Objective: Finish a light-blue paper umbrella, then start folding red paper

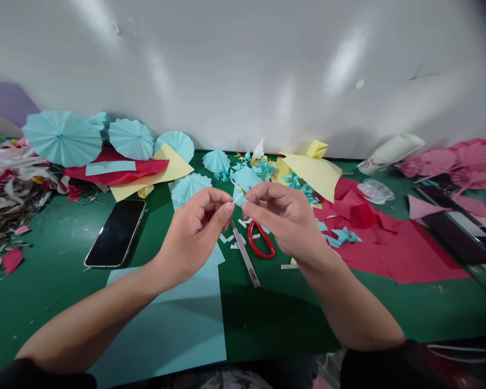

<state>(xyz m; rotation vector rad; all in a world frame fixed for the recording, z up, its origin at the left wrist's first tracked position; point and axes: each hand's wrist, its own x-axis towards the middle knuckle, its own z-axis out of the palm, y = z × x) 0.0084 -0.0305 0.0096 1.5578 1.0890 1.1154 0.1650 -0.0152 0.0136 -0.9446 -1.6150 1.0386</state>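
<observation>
Left hand and right hand pinch a small light-blue paper piece between closed fingertips, above the green tabletop. Red-handled scissors lie just below; a black smartphone at nine o'clock.

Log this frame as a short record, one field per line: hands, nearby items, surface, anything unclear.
Left hand: pinching a small light-blue paper piece
Right hand: fingertips on the same piece
Just below hands: red loop handle, slim flat silver-grey strip
Left: black glass-faced phone, pleated light-blue paper rounds
Near edge: large light-blue paper sheet
Right: crimson paper sheets
Surface: green tabletop
Unclear: piece's full shape, behind fingers
</observation>
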